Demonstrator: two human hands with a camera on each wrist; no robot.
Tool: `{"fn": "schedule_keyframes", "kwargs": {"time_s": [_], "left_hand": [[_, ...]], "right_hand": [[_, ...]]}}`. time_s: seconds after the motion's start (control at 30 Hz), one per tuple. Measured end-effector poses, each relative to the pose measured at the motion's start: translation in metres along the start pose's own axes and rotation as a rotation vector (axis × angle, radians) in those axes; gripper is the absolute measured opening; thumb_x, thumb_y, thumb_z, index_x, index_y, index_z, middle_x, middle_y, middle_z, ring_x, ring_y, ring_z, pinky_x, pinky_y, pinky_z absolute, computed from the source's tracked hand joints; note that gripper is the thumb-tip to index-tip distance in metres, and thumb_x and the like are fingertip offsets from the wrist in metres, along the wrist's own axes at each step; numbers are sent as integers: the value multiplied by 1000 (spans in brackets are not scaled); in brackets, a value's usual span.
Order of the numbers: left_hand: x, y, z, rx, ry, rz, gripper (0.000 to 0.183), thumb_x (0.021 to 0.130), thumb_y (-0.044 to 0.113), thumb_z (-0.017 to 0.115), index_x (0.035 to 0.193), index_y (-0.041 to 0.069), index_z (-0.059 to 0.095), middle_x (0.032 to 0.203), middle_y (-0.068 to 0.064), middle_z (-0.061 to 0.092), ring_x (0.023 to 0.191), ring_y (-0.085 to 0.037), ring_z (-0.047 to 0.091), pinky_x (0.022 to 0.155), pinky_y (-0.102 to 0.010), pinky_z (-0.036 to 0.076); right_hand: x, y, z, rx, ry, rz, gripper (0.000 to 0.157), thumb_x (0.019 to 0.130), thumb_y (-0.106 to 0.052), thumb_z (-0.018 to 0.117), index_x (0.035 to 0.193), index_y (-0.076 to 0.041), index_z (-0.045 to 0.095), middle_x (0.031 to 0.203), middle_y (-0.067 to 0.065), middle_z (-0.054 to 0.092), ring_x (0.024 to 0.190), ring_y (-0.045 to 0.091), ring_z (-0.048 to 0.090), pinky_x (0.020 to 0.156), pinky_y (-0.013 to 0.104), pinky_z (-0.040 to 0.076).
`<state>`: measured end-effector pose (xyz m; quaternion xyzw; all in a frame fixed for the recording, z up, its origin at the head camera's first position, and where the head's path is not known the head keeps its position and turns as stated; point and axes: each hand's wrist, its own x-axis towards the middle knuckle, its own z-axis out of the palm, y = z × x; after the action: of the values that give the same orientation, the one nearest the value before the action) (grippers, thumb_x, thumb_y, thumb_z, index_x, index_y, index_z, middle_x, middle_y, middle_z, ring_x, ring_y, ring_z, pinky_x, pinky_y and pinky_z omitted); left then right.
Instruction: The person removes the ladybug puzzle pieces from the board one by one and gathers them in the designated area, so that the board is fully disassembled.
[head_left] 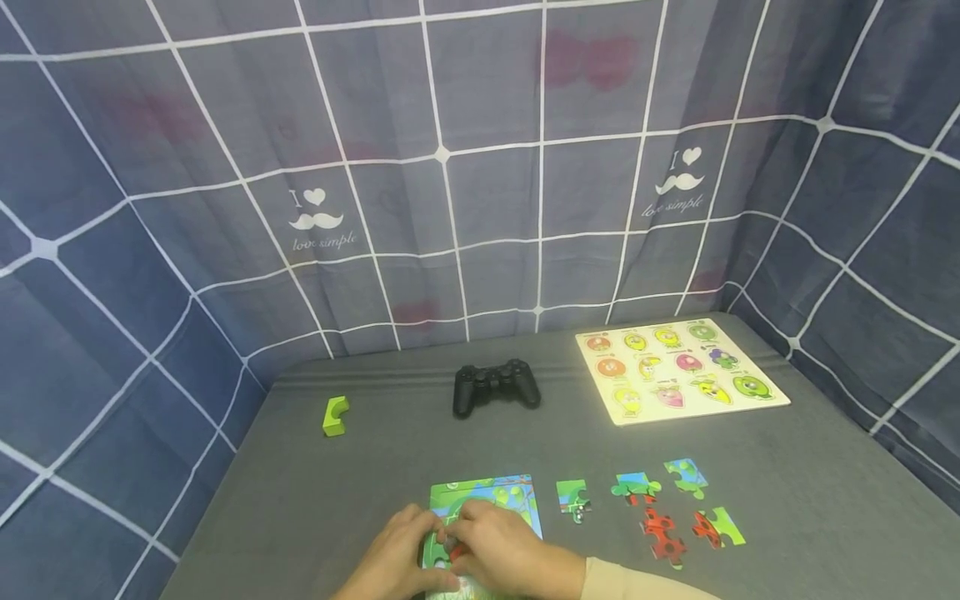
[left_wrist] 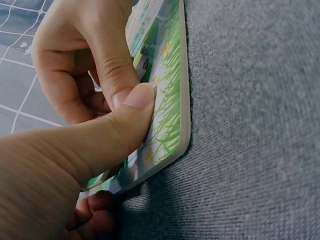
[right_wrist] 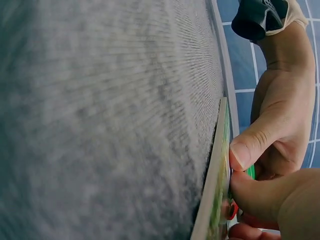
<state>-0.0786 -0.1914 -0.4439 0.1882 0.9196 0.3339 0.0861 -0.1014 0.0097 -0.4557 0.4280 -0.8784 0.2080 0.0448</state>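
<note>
A jigsaw puzzle board (head_left: 517, 493) with a green and blue picture lies on the table in front of me. My left hand (head_left: 397, 554) grips its left side, the thumb flat on the printed grass and curled fingertips at the edge in the left wrist view. Over the middle of the board my right hand (head_left: 498, 546) pinches a small puzzle piece (head_left: 454, 550) with red on it, mostly hidden by the fingers. Both thumbs meet close over the board. Right of the board lie a green piece (head_left: 573, 497), a red spotted piece (head_left: 662, 533) and several other loose pieces.
Behind the board lies a black game controller (head_left: 495, 386). A green arch block (head_left: 334, 418) is at the back left, and a fruit picture board (head_left: 682, 373) at the back right. Checked cloth (head_left: 487, 208) encloses the grey table (head_left: 300, 500) at the back and sides.
</note>
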Motion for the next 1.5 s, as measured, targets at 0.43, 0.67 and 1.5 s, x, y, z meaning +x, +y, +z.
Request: {"fn": "schedule_keyframes", "kwargs": {"time_s": [0.43, 0.67, 1.5], "left_hand": [[2, -2, -1, -24, -40, -15, 51, 66, 43, 86, 104, 19, 63, 92, 5, 49, 80, -4, 37, 64, -20, 34], [3, -3, 0, -49, -44, -18, 44, 68, 40, 87, 99, 22, 61, 91, 4, 48, 78, -3, 36, 62, -21, 33], [5, -10, 2, -5, -34, -29, 47, 65, 39, 89, 95, 22, 58, 93, 5, 50, 82, -4, 40, 67, -23, 35]], "right_hand": [[-1, 2, -5, 51, -119, 54, 46, 79, -43, 73, 117, -17, 70, 89, -16, 43, 76, -6, 35, 63, 8, 39], [1, 6, -7, 141, -114, 57, 44, 84, -46, 68, 114, -15, 71, 91, -13, 49, 76, -7, 36, 62, 8, 39], [-30, 21, -25, 169, 56, 91, 28, 74, -42, 81, 93, -22, 75, 83, -16, 55, 70, -9, 40, 59, 8, 36]]}}
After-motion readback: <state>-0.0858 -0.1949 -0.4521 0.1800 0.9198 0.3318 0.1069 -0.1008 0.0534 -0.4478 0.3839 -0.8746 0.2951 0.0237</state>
